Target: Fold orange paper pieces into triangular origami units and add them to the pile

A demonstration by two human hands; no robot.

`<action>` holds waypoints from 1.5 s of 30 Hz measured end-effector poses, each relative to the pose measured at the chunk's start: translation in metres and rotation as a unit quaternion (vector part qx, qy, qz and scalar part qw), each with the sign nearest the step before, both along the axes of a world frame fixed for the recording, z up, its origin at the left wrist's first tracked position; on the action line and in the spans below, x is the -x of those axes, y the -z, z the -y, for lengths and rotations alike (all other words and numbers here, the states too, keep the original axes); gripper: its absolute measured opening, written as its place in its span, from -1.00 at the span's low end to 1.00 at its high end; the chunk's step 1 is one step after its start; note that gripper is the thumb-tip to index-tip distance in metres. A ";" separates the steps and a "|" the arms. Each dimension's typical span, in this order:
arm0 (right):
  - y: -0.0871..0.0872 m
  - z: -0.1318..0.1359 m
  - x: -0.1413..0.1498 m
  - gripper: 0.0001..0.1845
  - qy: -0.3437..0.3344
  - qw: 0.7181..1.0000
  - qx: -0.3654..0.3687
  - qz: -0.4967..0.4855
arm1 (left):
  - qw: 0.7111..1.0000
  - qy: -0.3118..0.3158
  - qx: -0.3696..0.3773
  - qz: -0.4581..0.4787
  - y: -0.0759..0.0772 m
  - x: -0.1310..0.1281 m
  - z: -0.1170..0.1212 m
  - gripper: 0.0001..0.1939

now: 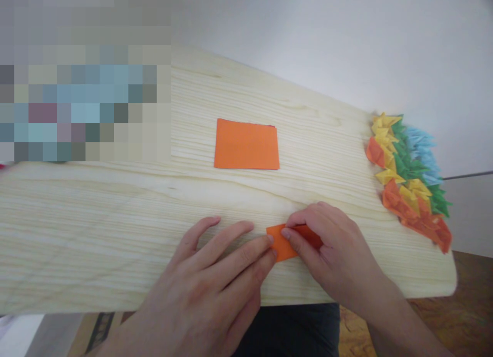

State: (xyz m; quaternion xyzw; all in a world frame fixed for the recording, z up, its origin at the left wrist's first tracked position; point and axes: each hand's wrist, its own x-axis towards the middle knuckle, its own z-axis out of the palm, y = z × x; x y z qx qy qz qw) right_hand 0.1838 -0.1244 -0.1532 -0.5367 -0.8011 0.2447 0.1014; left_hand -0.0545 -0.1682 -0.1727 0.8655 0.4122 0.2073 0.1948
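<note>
Near the front edge of the table lies a folded piece of orange paper (279, 251), partly hidden by my right hand. My right hand (333, 246) pinches it between thumb and forefinger along the upper fold, where a darker inner side shows. My left hand (219, 272) lies stretched out with its fingers spread, two fingertips touching the paper's left end. Farther back, a flat stack of orange paper sheets (246, 144) sits apart from both hands.
Along the table's (115, 233) right end stand rows of folded paper pieces: orange (423, 221), yellow (385, 136), green (410, 162) and light blue (423, 146). A white wall (346, 38) borders the back. The upper left is blurred into blocks.
</note>
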 end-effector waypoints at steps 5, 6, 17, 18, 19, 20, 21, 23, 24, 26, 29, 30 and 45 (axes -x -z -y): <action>0.009 0.008 0.001 -0.76 0.074 0.996 -0.051 -0.023 | 1.000 0.003 0.000 -0.013 -0.001 0.000 -0.001 -0.66; 0.011 0.011 0.001 -0.69 0.092 0.993 -0.067 -0.029 | 1.000 -0.001 0.001 -0.014 -0.001 0.000 -0.001 -0.67; 0.016 0.056 0.015 -0.44 0.138 0.975 -0.172 -0.035 | 1.000 -0.002 -0.011 -0.017 -0.001 -0.002 -0.002 -0.71; 0.018 0.057 0.014 -0.43 0.140 0.976 -0.167 -0.029 | 1.000 -0.002 -0.012 -0.017 -0.001 -0.002 -0.002 -0.71; 0.020 0.057 0.012 -0.42 0.142 0.976 -0.164 -0.023 | 1.000 -0.002 -0.012 -0.016 -0.001 -0.002 -0.002 -0.71; 0.021 0.057 0.008 -0.42 0.144 0.976 -0.160 -0.018 | 1.000 -0.002 -0.013 -0.015 -0.001 -0.003 -0.002 -0.71; 0.023 0.057 0.004 -0.43 0.146 0.976 -0.161 -0.015 | 1.000 -0.002 -0.013 -0.013 -0.001 -0.003 -0.002 -0.72; 0.026 0.056 -0.007 -0.42 0.149 0.975 -0.165 -0.013 | 1.000 -0.003 -0.013 -0.012 0.000 -0.003 -0.002 -0.73; 0.028 0.055 -0.013 -0.42 0.152 0.972 -0.177 -0.015 | 1.000 -0.004 -0.012 -0.012 0.000 -0.004 -0.002 -0.74; 0.031 0.054 -0.025 -0.43 0.157 0.970 -0.187 -0.015 | 1.000 -0.005 -0.016 -0.011 0.002 -0.004 -0.002 -0.74; 0.036 0.053 -0.036 -0.45 0.159 0.968 -0.194 -0.017 | 1.000 -0.009 -0.027 -0.009 0.003 -0.004 -0.002 -0.73; 0.037 0.053 -0.037 -0.46 0.158 0.967 -0.197 -0.019 | 0.999 -0.010 -0.029 -0.009 0.003 -0.004 -0.002 -0.72; 0.043 0.064 -0.001 -0.89 0.127 0.958 -0.244 -0.076 | 0.995 -0.047 -0.089 -0.021 -0.002 -0.023 -0.001 -0.84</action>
